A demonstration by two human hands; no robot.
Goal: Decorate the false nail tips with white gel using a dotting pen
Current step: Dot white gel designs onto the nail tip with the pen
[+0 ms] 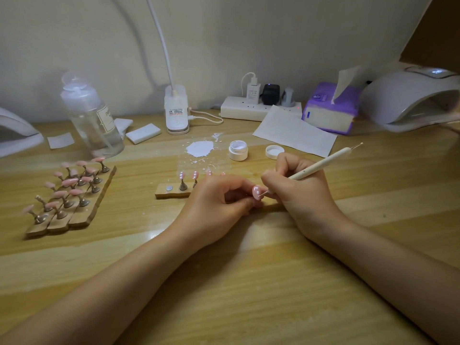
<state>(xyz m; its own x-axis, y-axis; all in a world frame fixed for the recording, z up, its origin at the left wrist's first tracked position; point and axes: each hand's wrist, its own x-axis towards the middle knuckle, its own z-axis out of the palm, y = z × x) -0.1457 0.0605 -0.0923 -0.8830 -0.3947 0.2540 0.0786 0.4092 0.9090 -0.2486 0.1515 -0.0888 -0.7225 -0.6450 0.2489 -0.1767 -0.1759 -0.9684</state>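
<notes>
While left hand (219, 197) pinches pink nail tip (256, 191), right hand (296, 188) grip pinches dotting pen (321, 163), point touching tip

Only two forearms and hands in the shot, coming in from the bottom corners. Both arms are bare the whole way down to the frame edge. The left hand (214, 199) is bare too, same with the right hand (297, 188): skin is all that shows on the wrists and on the fingers you can see. The nails are mostly tucked out of sight, so can't tell how they're kept. Slim forearms, smooth skin, and that's the whole body on camera.
</notes>
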